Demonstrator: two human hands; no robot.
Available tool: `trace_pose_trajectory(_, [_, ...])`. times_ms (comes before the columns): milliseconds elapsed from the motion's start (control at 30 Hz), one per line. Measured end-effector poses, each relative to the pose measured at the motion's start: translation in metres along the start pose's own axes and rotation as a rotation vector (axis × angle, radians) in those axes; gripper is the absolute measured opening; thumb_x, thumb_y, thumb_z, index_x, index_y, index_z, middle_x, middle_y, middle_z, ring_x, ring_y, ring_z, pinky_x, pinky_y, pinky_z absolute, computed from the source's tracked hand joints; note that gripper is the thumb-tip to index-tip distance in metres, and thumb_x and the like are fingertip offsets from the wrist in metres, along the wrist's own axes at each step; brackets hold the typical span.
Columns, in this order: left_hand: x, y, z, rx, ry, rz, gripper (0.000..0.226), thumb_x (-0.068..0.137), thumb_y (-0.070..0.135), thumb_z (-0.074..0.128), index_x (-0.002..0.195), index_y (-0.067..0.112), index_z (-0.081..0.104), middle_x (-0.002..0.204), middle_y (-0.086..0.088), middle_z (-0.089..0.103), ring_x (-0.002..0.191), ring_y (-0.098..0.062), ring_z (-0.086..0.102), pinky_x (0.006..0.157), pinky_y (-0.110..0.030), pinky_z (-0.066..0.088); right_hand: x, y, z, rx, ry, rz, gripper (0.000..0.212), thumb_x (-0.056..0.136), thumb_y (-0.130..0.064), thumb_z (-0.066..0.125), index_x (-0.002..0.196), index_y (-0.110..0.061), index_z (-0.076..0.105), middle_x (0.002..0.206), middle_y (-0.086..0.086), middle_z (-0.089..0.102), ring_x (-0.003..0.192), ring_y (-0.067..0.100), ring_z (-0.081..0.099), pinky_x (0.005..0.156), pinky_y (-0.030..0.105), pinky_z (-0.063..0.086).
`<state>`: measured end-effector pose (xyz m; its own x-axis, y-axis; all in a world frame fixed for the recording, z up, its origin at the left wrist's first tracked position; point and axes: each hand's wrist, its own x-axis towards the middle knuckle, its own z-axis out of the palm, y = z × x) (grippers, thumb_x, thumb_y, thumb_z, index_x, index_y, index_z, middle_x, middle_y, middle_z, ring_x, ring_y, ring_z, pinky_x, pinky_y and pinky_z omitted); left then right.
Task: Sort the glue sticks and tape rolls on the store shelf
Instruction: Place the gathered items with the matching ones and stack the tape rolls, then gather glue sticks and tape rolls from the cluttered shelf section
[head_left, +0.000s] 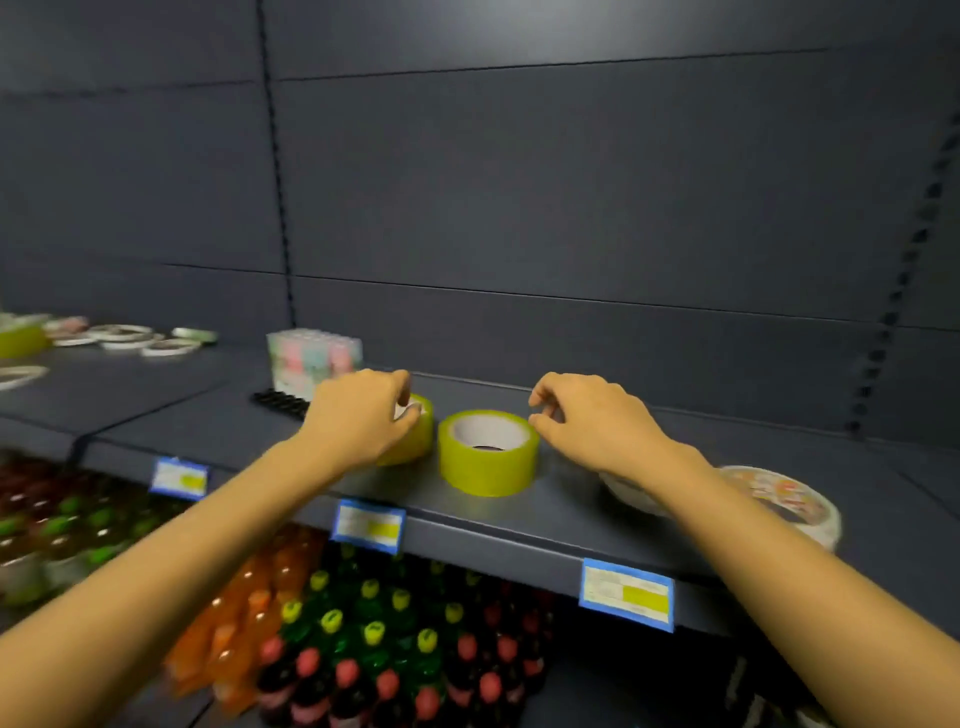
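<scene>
Two yellow tape rolls sit side by side on the shelf (234, 431), both flat, with core holes facing up, so the axis is vertical and there is no long side to line up. The left hand (358, 415) is on the small yellow roll (420, 441), fingers curled over its top edge toward the core, gripping it; most of that roll is hidden under the hand. The big yellow roll (488, 457) stands just beside it at 3 o'clock, touching or nearly, cannot tell. The right hand (592, 421) is at 3 o'clock of the big roll, fingers loosely curled, holding nothing, tips right at the rim; contact unclear. So the right hand is nearer the big roll, which lies at its 9 o'clock, and a short reach left looks enough. A patterned roll (795, 506) lies flat at 5 o'clock of the right hand, partly under the forearm. A pastel pack (311, 356) is at 11 o'clock of the left hand, possibly glue sticks, too blurred. Thin white rolls (124, 338) lie far off at 9 o'clock.
</scene>
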<state>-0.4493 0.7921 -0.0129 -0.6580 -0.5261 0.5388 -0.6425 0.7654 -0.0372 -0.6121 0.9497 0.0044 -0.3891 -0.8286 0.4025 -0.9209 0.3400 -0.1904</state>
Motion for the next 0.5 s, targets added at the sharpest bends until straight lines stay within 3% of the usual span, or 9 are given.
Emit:
trace_pose_trajectory(133, [-0.050, -0.070, -0.009, 0.018, 0.071, -0.180, 0.027, 0.091, 0.040, 0.047, 0.100, 0.017, 0.056, 0.107, -0.002, 0.065, 0.101, -0.027, 0.059, 0.067, -0.032, 0.038, 0.027, -0.071, 0.036, 0.090, -0.051, -0.183, 0.025, 0.089, -0.029, 0.049, 0.113, -0.027, 0.056, 0.118, -0.004, 0.061, 0.109, 0.025, 0.056, 0.086, 0.034, 0.043])
trace_pose_trajectory(267, [-0.088, -0.132, -0.014, 0.075, 0.099, -0.260, 0.028, 0.091, 0.043, 0.046, 0.102, 0.019, 0.055, 0.106, 0.004, 0.064, 0.101, -0.018, 0.059, 0.067, -0.029, 0.039, 0.047, -0.140, 0.068, 0.104, -0.129, -0.329, 0.026, 0.091, -0.033, 0.049, 0.115, -0.028, 0.055, 0.121, -0.004, 0.059, 0.111, 0.025, 0.055, 0.086, 0.034, 0.043])
trace_pose_trajectory(500, [-0.125, -0.253, -0.035, 0.148, 0.116, -0.327, 0.025, 0.090, 0.042, 0.047, 0.096, 0.019, 0.054, 0.099, 0.003, 0.065, 0.092, -0.017, 0.060, 0.059, -0.025, 0.034, 0.083, -0.256, 0.105, 0.165, -0.203, -0.478, 0.026, 0.092, -0.031, 0.049, 0.116, -0.021, 0.054, 0.116, 0.000, 0.059, 0.107, 0.023, 0.055, 0.090, 0.038, 0.047])
